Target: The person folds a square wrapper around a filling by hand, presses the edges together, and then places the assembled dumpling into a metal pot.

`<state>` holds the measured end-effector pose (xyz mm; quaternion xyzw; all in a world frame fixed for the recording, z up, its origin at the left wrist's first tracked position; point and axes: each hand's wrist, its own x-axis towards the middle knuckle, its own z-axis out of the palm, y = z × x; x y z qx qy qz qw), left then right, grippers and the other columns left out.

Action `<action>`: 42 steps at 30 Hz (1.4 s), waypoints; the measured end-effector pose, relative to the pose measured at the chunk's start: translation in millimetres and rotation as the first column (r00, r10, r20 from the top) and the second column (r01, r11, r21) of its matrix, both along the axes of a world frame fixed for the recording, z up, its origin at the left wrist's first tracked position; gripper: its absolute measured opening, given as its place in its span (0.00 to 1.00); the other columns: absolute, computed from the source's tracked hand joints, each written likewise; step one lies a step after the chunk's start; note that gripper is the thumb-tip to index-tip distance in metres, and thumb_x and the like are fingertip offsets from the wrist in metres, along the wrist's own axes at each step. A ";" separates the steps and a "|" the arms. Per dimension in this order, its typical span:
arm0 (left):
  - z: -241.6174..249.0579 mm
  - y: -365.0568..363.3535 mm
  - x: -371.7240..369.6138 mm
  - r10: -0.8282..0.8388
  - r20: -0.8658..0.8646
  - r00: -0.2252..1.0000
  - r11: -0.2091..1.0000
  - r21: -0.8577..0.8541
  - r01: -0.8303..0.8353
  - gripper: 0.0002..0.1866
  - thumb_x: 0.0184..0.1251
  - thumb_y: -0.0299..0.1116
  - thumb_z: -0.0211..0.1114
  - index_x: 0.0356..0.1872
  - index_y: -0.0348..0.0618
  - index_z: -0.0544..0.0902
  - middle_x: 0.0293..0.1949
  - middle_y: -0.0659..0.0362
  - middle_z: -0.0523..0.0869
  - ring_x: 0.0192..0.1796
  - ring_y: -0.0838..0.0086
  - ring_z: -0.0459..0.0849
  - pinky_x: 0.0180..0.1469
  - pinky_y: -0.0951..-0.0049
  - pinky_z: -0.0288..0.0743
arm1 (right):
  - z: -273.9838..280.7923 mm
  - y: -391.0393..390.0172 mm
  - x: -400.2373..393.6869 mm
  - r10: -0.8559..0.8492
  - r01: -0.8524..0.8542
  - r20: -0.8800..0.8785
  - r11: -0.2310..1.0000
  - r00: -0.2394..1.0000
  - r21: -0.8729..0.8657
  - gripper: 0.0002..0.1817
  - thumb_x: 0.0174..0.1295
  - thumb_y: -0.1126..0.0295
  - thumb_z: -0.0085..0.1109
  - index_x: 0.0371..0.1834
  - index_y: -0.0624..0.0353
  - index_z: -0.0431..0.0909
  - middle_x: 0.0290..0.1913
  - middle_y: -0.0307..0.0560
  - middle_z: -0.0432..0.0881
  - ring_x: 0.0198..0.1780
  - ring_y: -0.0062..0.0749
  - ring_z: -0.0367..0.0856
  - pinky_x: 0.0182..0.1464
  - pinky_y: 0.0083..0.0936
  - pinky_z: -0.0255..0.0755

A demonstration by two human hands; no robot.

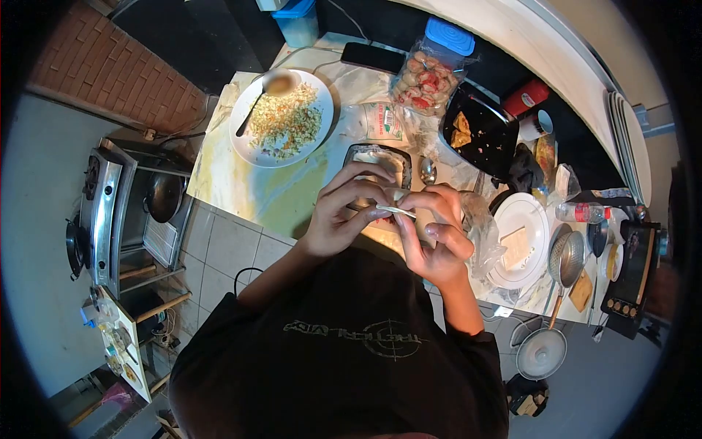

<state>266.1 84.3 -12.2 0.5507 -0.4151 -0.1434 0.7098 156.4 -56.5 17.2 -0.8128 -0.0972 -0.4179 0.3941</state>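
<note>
Between the fingertips of both hands is a small pale folded wrapper (395, 211), pinched along its thin edge in front of my chest. My left hand (349, 207) grips its left end and my right hand (437, 233) its right end. Partly hidden behind the hands lies a dark-rimmed tray (382, 148) with something whitish in it. A metal spoon (428, 170) rests beside that tray. To the right, a white plate (532, 271) carries square pale sheets (516, 249). On the left, a large white plate (243, 148) holds finely chopped vegetables (289, 124) and a dark-handled spoon (251, 112).
Behind the hands stand a blue-lidded container (426, 77) and a black tray (488, 143) with food pieces. A plastic bottle (583, 213) and a strainer (567, 256) are at the right. A gas stove (104, 212) stands far left, off the table (219, 175).
</note>
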 end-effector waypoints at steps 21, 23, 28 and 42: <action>2.1 1.7 -1.1 -0.127 -0.129 0.984 0.979 -0.177 0.103 0.09 0.59 0.18 0.70 0.40 0.37 0.82 0.56 0.48 0.76 0.61 0.62 0.77 0.61 0.64 0.76 | 3.5 -1.6 -5.8 -0.032 0.031 0.040 1.000 0.999 0.002 0.23 0.48 0.85 0.71 0.40 0.51 0.67 0.40 0.49 0.83 0.43 0.48 0.78 0.47 0.45 0.69; 2.9 1.9 -1.4 -0.133 -0.138 0.981 0.977 -0.182 0.107 0.09 0.59 0.18 0.70 0.40 0.37 0.82 0.56 0.48 0.76 0.61 0.62 0.77 0.61 0.64 0.77 | 4.4 -1.8 -5.8 -0.018 0.019 0.032 0.999 0.999 -0.030 0.23 0.49 0.86 0.70 0.38 0.51 0.66 0.39 0.48 0.84 0.42 0.47 0.78 0.47 0.46 0.69; 0.9 1.0 -1.6 -0.138 -0.149 0.979 0.975 -0.196 0.108 0.11 0.60 0.18 0.70 0.43 0.36 0.82 0.55 0.49 0.77 0.60 0.62 0.78 0.61 0.63 0.75 | 3.2 0.1 -5.6 -0.023 0.024 0.036 1.000 0.999 -0.013 0.23 0.50 0.86 0.69 0.37 0.51 0.66 0.38 0.47 0.85 0.41 0.47 0.78 0.47 0.46 0.70; 3.1 3.2 -1.2 -0.120 -0.088 0.989 0.992 -0.036 0.117 0.19 0.57 0.16 0.68 0.52 0.34 0.81 0.55 0.51 0.79 0.60 0.64 0.79 0.62 0.67 0.73 | 1.2 0.4 -6.8 -0.024 0.028 -0.056 0.997 0.998 0.070 0.20 0.45 0.85 0.71 0.36 0.54 0.73 0.43 0.48 0.81 0.46 0.50 0.76 0.49 0.45 0.70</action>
